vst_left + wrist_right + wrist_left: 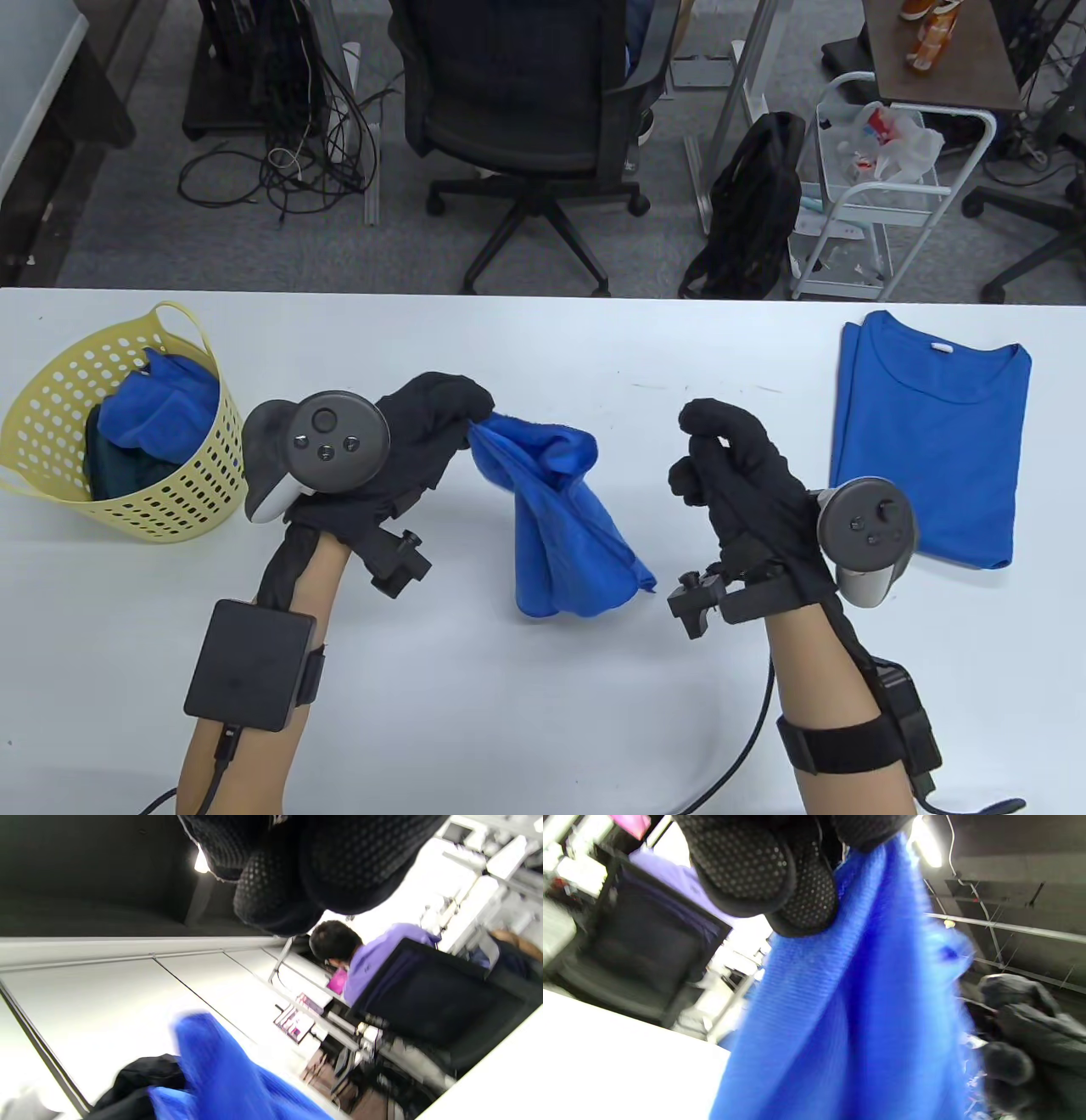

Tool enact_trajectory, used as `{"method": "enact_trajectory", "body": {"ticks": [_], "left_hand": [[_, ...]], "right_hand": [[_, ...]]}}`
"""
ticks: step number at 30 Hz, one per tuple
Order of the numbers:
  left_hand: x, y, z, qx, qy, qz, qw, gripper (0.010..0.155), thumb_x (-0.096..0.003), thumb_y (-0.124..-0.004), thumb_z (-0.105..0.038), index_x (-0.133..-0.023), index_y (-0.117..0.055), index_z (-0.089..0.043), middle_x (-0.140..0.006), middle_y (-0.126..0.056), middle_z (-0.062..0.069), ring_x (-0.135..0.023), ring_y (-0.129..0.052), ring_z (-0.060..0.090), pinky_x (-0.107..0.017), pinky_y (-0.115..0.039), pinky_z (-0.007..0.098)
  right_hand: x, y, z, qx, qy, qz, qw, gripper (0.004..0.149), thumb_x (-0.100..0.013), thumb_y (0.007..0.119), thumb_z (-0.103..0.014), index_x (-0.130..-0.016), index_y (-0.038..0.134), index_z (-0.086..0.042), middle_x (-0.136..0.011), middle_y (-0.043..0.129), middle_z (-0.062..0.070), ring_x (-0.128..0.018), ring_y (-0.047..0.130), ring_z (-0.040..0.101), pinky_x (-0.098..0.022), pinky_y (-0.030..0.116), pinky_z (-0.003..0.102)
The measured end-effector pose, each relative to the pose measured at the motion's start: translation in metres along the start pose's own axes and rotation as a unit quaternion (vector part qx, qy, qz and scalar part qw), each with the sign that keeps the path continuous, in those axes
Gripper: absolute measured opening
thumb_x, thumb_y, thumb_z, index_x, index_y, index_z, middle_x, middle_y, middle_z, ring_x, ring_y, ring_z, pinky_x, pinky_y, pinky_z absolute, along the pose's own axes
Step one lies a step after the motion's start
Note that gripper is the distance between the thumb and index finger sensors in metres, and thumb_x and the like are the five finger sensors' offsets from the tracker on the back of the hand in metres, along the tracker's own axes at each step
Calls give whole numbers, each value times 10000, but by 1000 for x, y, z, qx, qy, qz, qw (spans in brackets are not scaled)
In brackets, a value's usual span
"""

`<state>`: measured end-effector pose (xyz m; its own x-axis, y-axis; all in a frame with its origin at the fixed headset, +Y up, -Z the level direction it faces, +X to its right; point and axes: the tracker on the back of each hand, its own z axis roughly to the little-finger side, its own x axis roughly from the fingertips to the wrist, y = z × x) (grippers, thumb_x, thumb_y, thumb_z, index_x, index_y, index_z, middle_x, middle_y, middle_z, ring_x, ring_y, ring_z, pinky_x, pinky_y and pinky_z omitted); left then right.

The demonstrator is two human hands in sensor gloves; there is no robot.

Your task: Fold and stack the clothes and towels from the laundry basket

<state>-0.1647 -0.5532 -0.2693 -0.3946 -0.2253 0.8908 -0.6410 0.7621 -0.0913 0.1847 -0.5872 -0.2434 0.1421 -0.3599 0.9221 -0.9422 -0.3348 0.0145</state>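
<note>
White bench point(543, 722) carrying, from largest to smallest, the items of a folding task. Near the right edge lies a folded blue T-shirt point(929, 441), flat, collar toward the far edge. At the left edge stands a yellow perforated laundry basket point(51, 424), tipped toward the bench middle, holding a blue cloth point(161, 403) above a dark garment point(114, 467). Between the two hands, near the bench centre, hangs a blue towel point(556, 526); its upper corner is lifted and its bunched lower end rests on the bench. The left hand point(399, 450) pinches that upper corner, and the left wrist view shows the dotted fingers point(801, 895) closed on the fabric. The right hand point(738, 480) hangs just beside the towel without touching it, fingers point(700, 420) curled loosely inward and holding nothing.
</note>
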Motion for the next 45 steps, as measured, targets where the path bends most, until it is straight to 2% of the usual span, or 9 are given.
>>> {"method": "enact_trajectory", "body": {"ticks": [8, 13, 21, 24, 27, 35, 37, 41, 45], "left_hand": [[-8, -24, -43, 173, -120, 60, 976, 348, -644, -661, -342, -990, -699, -349, -1025, -856, 45, -781, -1037, 176, -585, -947, 308], [4, 10, -30, 334, -123, -38, 934, 342, -642, -663, -327, -981, -710, -330, -1077, -790, 59, -865, -979, 223, -649, -902, 339], [28, 49, 52, 130, 66, -174, 974, 341, -636, -690, -304, -973, -737, -305, -1101, -754, 99, -917, -927, 274, -676, -860, 380], [25, 32, 64, -71, 197, -74, 975, 528, -621, -745, -284, -1118, -567, -305, -1196, -633, 180, -1009, -810, 400, -709, -777, 524], [24, -4, 42, -142, 139, -7, 980, 758, -604, -772, -334, -1222, -345, -226, -1259, -458, 256, -1079, -667, 506, -728, -692, 632], [16, -121, -19, 62, -50, 158, 984, 1213, -488, -877, -483, -1170, 28, -49, -1293, -268, 274, -1168, -551, 475, -752, -605, 709], [11, -132, -14, 45, 3, 141, 989, 1102, -492, -866, -480, -1197, -155, -19, -1041, -792, 56, -801, -949, 160, -667, -819, 492], [20, -117, -1, 53, 85, 33, 994, 458, -609, -755, -495, -1005, -761, -266, -755, -921, -26, -516, -968, 104, -527, -869, 438], [27, -100, -8, 84, 126, -29, 988, 468, -628, -717, -516, -989, -759, -223, -729, -944, -41, -486, -996, 83, -502, -887, 410]], "right_hand": [[7, 71, 9, 106, 104, -202, 968, 924, -698, 655, -485, -1204, 166, 113, -1155, 281, 485, -942, 553, 657, -633, 589, 744], [16, 95, 39, 149, 133, -229, 953, 499, -687, 714, -307, -1105, 594, -60, -1142, 422, 436, -925, 606, 649, -616, 618, 739], [24, 45, 56, 59, 108, -108, 987, 390, -663, 695, -234, -1025, 670, -90, -1043, 700, 305, -813, 847, 453, -585, 736, 631], [25, 29, 49, 4, 125, -93, 988, 394, -667, 719, -261, -1023, 703, -93, -847, 877, 183, -561, 969, 230, -458, 853, 459], [25, 30, 41, -22, 121, -119, 985, 468, -670, 694, -204, -1090, 603, -21, -874, 865, 189, -594, 980, 224, -478, 870, 440], [29, 58, 24, -92, 48, -233, 967, 642, -666, 726, -218, -1160, 426, 58, -1056, 659, 330, -824, 866, 386, -625, 768, 552], [38, 50, 21, -67, 48, -195, 977, 647, -686, 712, -314, -1166, 458, 39, -1055, 646, 369, -848, 827, 468, -618, 736, 608], [67, 17, 35, 86, 38, -36, 995, 650, -670, 741, -347, -1149, 499, 20, -1075, 636, 334, -846, 807, 466, -607, 718, 634], [87, 67, 69, 83, 102, -296, 946, 1078, -611, 764, -532, -1211, 155, 125, -1161, 141, 516, -976, 326, 767, -617, 403, 873]]}}
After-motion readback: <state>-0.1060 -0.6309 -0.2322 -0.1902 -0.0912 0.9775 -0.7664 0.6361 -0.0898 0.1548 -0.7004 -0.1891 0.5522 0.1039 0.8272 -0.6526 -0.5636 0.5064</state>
